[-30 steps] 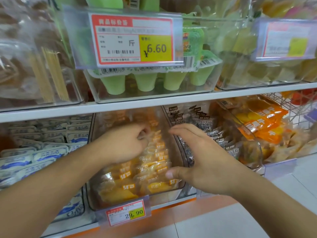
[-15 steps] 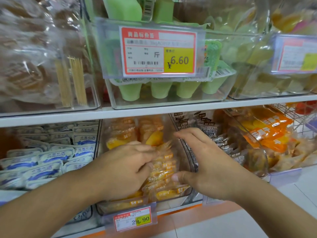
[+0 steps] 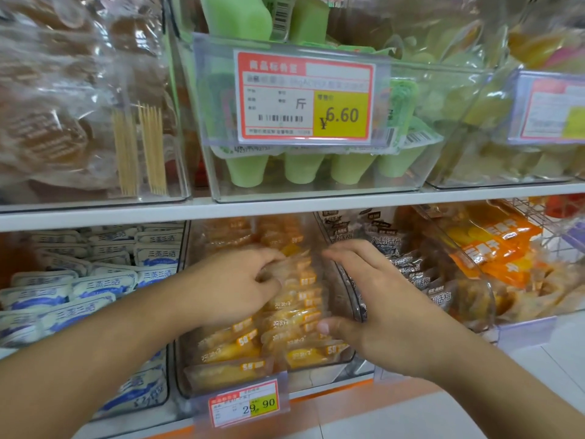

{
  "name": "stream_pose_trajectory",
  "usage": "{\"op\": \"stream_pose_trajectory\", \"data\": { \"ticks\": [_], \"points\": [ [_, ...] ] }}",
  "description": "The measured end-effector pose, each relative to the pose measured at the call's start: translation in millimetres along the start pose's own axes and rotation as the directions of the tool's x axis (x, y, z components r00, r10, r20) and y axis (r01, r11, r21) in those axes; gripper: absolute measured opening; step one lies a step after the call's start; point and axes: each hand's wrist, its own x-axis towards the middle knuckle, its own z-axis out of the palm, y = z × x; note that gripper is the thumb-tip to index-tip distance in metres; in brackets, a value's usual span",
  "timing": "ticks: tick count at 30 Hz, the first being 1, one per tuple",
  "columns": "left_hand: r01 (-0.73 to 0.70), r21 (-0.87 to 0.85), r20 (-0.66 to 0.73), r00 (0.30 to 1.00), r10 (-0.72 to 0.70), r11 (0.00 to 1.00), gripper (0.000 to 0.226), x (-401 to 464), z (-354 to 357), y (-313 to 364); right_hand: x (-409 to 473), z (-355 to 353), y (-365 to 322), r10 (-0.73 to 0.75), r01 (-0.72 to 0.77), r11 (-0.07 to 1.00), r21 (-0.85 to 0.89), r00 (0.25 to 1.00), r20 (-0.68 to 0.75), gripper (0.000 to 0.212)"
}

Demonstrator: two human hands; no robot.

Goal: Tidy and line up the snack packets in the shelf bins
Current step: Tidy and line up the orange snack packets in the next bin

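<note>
Yellow-orange snack packets point(image 3: 294, 315) lie stacked in a clear bin point(image 3: 186, 372) on the lower shelf, straight ahead. My left hand point(image 3: 234, 286) is inside the bin on the left side of the stack, its fingers curled round the upper packets. My right hand point(image 3: 380, 305) straddles the bin's right wall. Its fingers reach toward the back and its thumb presses against the right side of the packets. The packets under both hands are hidden.
Blue-white packets point(image 3: 95, 286) fill the bin to the left, dark packets point(image 3: 411, 274) and orange packets point(image 3: 493, 248) fill the bins to the right. A 29.90 price tag point(image 3: 245, 403) hangs on the bin front. The upper shelf point(image 3: 285, 207) carries bins with green cups point(image 3: 304, 169).
Both hands have moved down into the yellow packets and closer together. My left fingers have curled into the stack, and the view has shifted closer and lower.
</note>
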Motion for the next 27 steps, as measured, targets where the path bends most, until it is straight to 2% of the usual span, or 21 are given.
{"op": "stream_pose_trajectory", "data": {
  "ticks": [3, 6, 10, 14, 17, 19, 21, 24, 27],
  "points": [
    [0.018, -0.059, 0.050, 0.999, -0.016, 0.998, 0.025, 2, -1, 4, 0, -1, 1, -0.001, 0.001, 1.000, -0.001, 1.000, 0.002, 0.090],
    [0.034, -0.021, 0.101, 0.994, -0.032, 0.999, 0.030, -7, -3, 9, 7, -4, -1, -0.036, 0.036, 0.999, -0.014, 0.999, -0.006, 0.085],
    [0.005, -0.057, 0.175, 0.985, 0.005, 0.998, 0.032, -17, -8, 4, 28, 3, -1, -0.093, 0.106, 0.974, -0.201, 0.993, 0.070, 0.071],
    [0.031, -0.097, 0.294, 0.956, -0.001, 0.995, 0.031, -12, -17, -5, 34, 9, 2, -0.073, 0.111, 0.948, -0.298, 0.988, 0.134, 0.062],
    [0.043, -0.105, 0.168, 0.985, -0.025, 0.994, 0.030, 4, -15, -10, 34, 7, 1, -0.064, 0.112, 0.939, -0.326, 0.986, 0.154, 0.070],
    [0.044, 0.023, 0.058, 0.997, -0.045, 0.999, 0.036, 20, -10, -13, 34, 5, -1, -0.056, 0.111, 0.937, -0.332, 0.984, 0.171, 0.076],
    [0.017, 0.077, 0.003, 1.000, -0.018, 0.997, 0.041, 33, -6, -19, 34, 3, -3, -0.059, 0.124, 0.929, -0.350, 0.980, 0.191, 0.078],
    [0.032, 0.029, 0.069, 0.997, -0.034, 0.999, 0.051, 41, -4, -27, 35, 3, -4, -0.071, 0.145, 0.914, -0.380, 0.977, 0.202, 0.071],
    [0.049, 0.059, 0.141, 0.988, -0.057, 0.997, 0.039, 38, -5, -26, 35, 4, -2, -0.070, 0.142, 0.918, -0.369, 0.977, 0.201, 0.070]
  ]
}}
